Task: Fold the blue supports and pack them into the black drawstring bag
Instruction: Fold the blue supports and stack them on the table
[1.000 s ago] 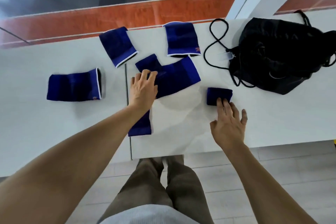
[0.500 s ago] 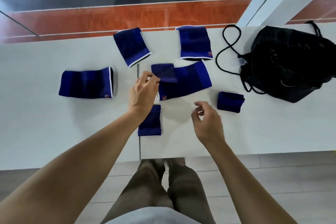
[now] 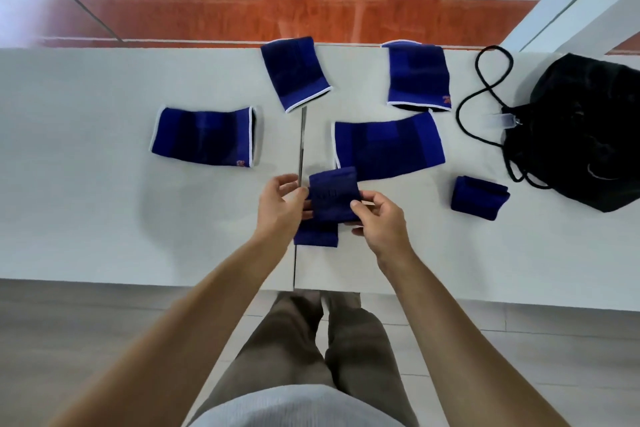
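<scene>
Both hands hold one small blue support (image 3: 334,196) just above the white table: my left hand (image 3: 282,206) pinches its left edge, my right hand (image 3: 379,218) its right edge. Another small blue support (image 3: 316,236) lies flat under it, partly hidden. A wide support (image 3: 388,146) lies behind it. A folded support (image 3: 479,198) rests beside the black drawstring bag (image 3: 585,135) at the right. Further supports lie at the left (image 3: 204,137), back centre (image 3: 294,73) and back right (image 3: 417,76).
The bag's black cord (image 3: 485,80) loops across the table to its left. A seam (image 3: 301,149) runs between two white table tops. The table's near edge (image 3: 138,282) lies just behind my legs. An orange floor strip (image 3: 277,17) runs behind the table.
My left hand lifted the small support off the wide one and drew it toward me. My right hand left the folded support near the bag and took the small support's right edge.
</scene>
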